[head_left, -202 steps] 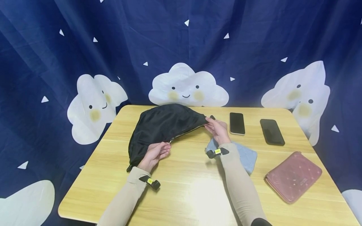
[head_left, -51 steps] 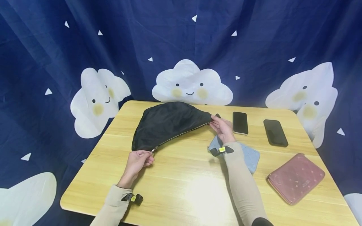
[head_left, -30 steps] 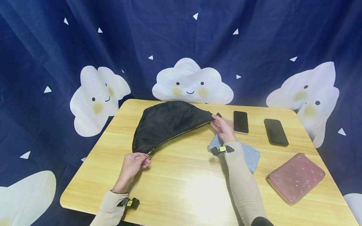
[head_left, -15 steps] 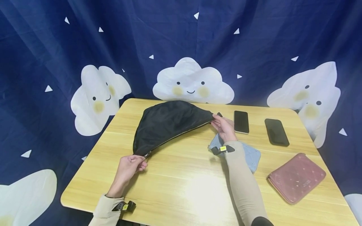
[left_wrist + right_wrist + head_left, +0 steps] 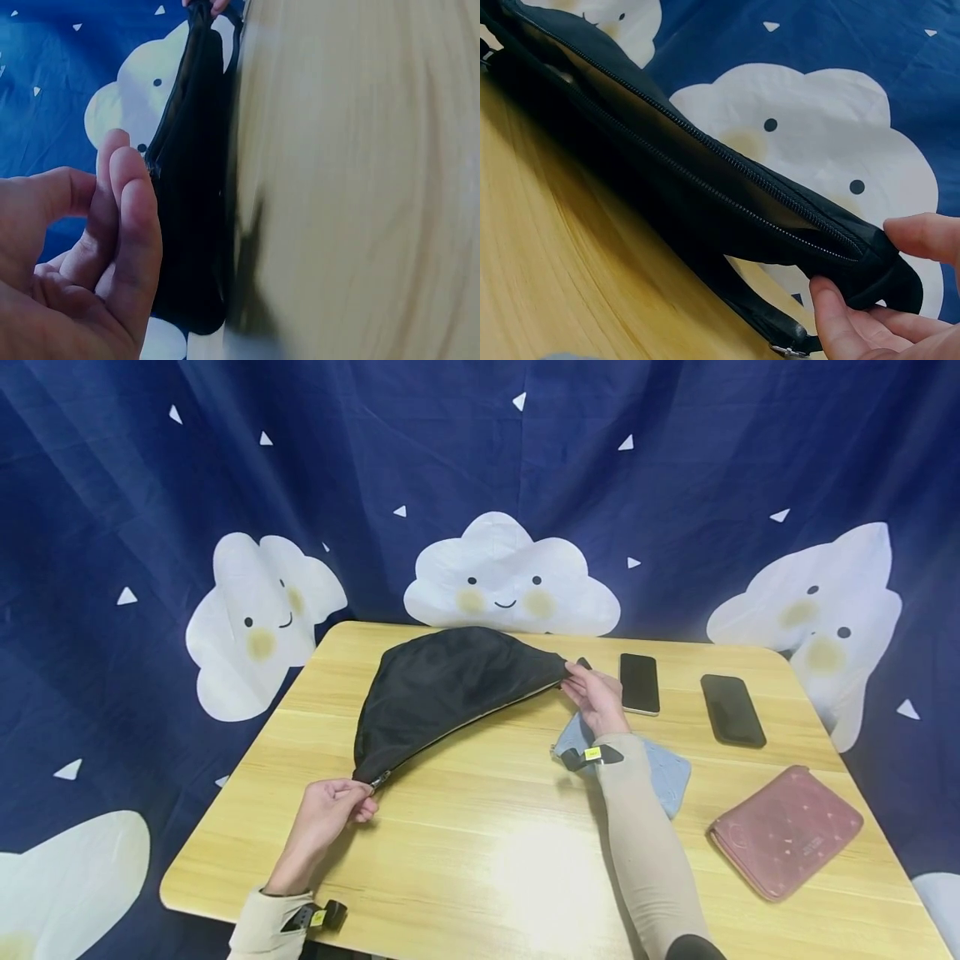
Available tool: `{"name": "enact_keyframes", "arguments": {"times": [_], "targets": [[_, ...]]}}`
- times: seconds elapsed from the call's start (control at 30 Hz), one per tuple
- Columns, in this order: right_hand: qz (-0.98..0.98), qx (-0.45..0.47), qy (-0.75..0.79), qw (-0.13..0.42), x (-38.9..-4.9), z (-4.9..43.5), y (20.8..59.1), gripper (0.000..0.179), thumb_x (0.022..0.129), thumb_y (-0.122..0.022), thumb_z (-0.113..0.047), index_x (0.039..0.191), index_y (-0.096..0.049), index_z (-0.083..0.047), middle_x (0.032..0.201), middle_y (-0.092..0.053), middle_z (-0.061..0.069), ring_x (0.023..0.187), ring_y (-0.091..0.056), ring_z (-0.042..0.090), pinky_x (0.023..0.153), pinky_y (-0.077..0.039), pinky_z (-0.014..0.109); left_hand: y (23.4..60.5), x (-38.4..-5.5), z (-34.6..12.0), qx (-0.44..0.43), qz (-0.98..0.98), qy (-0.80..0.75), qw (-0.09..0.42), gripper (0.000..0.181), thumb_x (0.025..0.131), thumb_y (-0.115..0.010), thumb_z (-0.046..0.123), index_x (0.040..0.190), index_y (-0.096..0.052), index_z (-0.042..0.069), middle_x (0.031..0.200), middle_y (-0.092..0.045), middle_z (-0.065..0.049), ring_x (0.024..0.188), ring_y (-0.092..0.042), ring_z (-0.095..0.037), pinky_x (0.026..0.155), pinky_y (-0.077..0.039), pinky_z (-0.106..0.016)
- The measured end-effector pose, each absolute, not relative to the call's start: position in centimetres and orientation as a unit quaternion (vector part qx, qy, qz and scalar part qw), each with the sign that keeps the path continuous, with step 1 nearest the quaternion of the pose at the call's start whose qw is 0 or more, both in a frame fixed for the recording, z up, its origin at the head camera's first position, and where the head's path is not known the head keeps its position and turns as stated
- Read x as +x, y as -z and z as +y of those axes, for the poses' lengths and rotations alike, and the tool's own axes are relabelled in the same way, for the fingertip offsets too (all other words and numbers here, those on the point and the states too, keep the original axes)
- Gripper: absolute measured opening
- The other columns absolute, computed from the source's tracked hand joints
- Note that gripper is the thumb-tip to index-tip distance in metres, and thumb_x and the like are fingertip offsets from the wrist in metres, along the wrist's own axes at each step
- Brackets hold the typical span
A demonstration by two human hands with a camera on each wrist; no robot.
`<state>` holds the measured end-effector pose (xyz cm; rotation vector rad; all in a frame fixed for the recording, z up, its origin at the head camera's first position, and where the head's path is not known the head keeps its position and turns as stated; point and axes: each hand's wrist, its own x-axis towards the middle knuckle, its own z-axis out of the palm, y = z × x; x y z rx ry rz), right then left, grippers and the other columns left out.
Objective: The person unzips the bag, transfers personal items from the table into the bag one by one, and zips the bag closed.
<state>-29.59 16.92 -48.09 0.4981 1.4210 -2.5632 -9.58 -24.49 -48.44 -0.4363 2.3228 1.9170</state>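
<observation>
A black crescent-shaped bag (image 5: 453, 693) lies at the table's back left, its long zipper edge facing me. My left hand (image 5: 326, 814) pinches the zipper pull (image 5: 380, 780) at the bag's left end. In the left wrist view, the thumb and fingers of that hand (image 5: 97, 247) hide the pull. My right hand (image 5: 596, 700) grips the bag's right end between thumb and fingers. The right wrist view shows the zipper teeth (image 5: 697, 135) parted, with brownish lining (image 5: 641, 112) between them. A strap with a metal buckle (image 5: 789, 350) hangs below that end.
Under my right forearm lies a light blue pouch (image 5: 667, 777). Two dark phones, one nearer (image 5: 639, 683) and one farther right (image 5: 732, 710), rest behind a dusty pink zip case (image 5: 787, 833). A blue cloud-print curtain (image 5: 495, 460) stands behind the wooden table (image 5: 465, 852).
My left hand has drawn the zipper pull along the edge, leftward and toward me, from mid-edge to the bag's left end, widening the opening. My right hand keeps its grip on the right end.
</observation>
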Motion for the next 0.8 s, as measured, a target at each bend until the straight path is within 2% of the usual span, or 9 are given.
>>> {"name": "enact_keyframes", "arguments": {"times": [0.3,0.4,0.6,0.8], "targets": [[0.474,0.181,0.860,0.059,-29.7,17.1,47.9,0.006,0.093,-0.073,-0.004,0.094,-0.069,-0.008,0.083,-0.076,-0.001,0.080,-0.072,0.014,0.099,-0.057,0.030,48.4,-8.7,-26.1,-0.143,0.774,-0.614,0.062,0.022,0.097,-0.057,-0.003,0.108,-0.064,-0.021,0.069,-0.074,-0.002,0.063,-0.071,-0.011,0.065,-0.060,-0.025],[0.475,0.179,0.860,0.060,-29.7,17.1,47.9,0.007,0.093,-0.073,-0.004,0.093,-0.068,-0.009,0.084,-0.076,0.000,0.081,-0.072,0.014,0.102,-0.055,0.032,48.4,-8.5,-26.4,-0.141,0.777,-0.609,0.066,0.021,0.097,-0.058,-0.002,0.107,-0.065,-0.019,0.069,-0.075,-0.002,0.063,-0.071,-0.011,0.065,-0.060,-0.025],[0.474,0.175,0.860,0.071,-29.6,17.2,47.9,0.005,0.095,-0.071,-0.004,0.096,-0.068,-0.008,0.085,-0.076,0.000,0.085,-0.072,0.015,0.115,-0.045,0.038,48.3,-8.5,-26.6,-0.129,0.781,-0.607,0.077,0.021,0.096,-0.059,-0.002,0.106,-0.065,-0.020,0.068,-0.074,0.000,0.063,-0.069,-0.009,0.065,-0.059,-0.025],[0.467,0.178,0.863,0.077,-29.6,17.4,47.8,0.005,0.096,-0.069,-0.004,0.095,-0.067,-0.008,0.083,-0.076,-0.001,0.084,-0.073,0.015,0.107,-0.052,0.033,48.3,-8.6,-26.9,-0.125,0.788,-0.597,0.082,0.021,0.096,-0.057,-0.003,0.104,-0.065,-0.020,0.067,-0.073,0.000,0.063,-0.069,-0.009,0.065,-0.060,-0.025]]}}
